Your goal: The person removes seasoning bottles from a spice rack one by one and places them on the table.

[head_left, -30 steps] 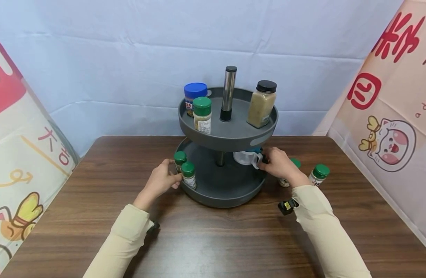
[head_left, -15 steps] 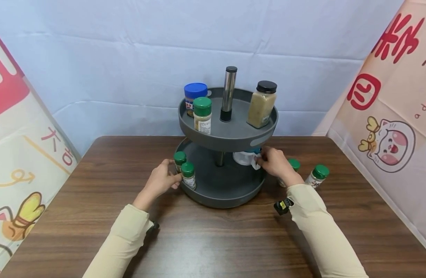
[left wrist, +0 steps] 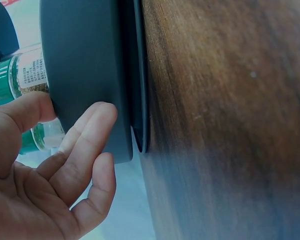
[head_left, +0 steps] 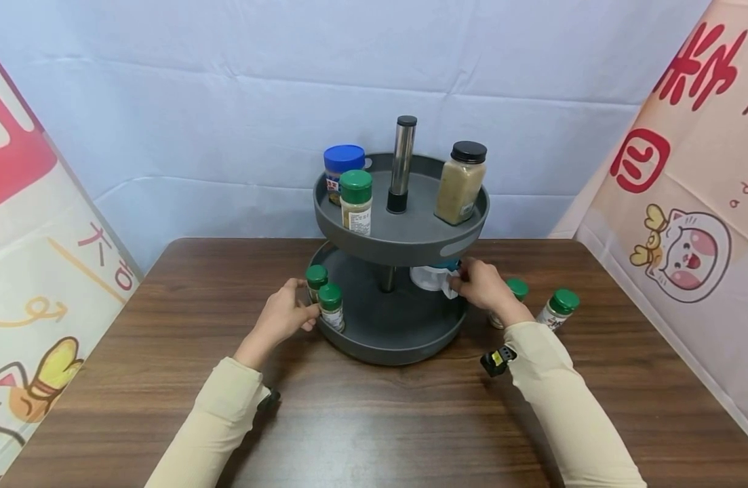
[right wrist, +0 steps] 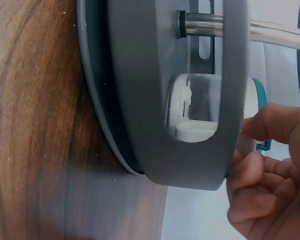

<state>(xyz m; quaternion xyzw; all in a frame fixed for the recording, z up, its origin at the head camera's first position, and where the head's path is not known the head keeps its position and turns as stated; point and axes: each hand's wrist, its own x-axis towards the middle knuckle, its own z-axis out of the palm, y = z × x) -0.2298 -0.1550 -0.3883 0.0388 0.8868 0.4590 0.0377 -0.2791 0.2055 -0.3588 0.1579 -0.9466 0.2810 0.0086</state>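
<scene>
A dark grey two-tier turntable stands on the wooden table. My left hand [head_left: 281, 312] touches its lower tray [head_left: 392, 325] at the left rim, thumb at the edge and relaxed fingers along the outer wall [left wrist: 85, 60]. Two green-capped spice jars [head_left: 332, 308] stand inside the rim beside it. At the right rim, my right hand [head_left: 486, 288] pinches the whitish handle of a clear seasoning jar [head_left: 425, 278] with a teal lid. This jar stands in the lower tray; through the wall's cutout, the right wrist view shows white contents [right wrist: 195, 131]. The right fingertips are partly hidden.
Above, the upper tray [head_left: 404, 234] bears a blue-capped jar [head_left: 343, 163], a green-capped jar [head_left: 356, 203] and a square black-capped jar [head_left: 459, 183] around the metal post [head_left: 402, 159]. Two more green-capped jars [head_left: 559, 308] stand on the table [head_left: 349, 427], right of the turntable.
My right hand has shifted slightly left and its fingers now cover the seasoning jar's handle. The left hand and the turntable stay where they were.
</scene>
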